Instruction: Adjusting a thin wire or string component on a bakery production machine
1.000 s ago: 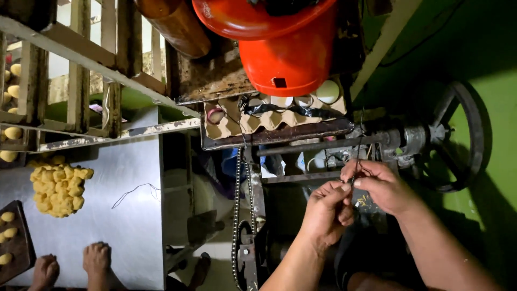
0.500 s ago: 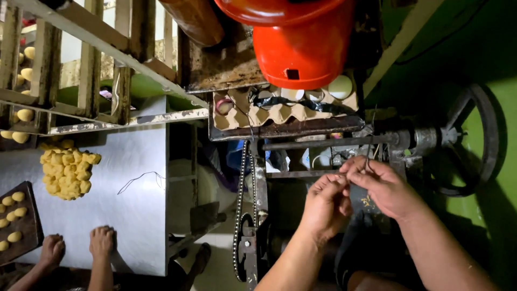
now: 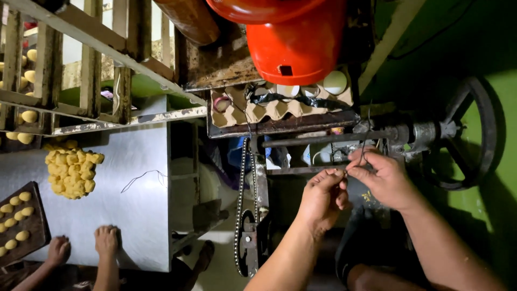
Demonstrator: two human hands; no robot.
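While another person's hands (image 3: 81, 245) rest at the steel counter's (image 3: 134, 215) near edge, closer together than before, the left hand (image 3: 322, 198) and right hand (image 3: 383, 178) each pinch a thin dark wire (image 3: 365, 137) beside the black iron handwheel (image 3: 463, 134), unchanged.

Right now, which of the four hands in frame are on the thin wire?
The two at right: the left hand and right hand pinch the thin dark wire between them. The other person's hands rest on the metal table, bottom left.
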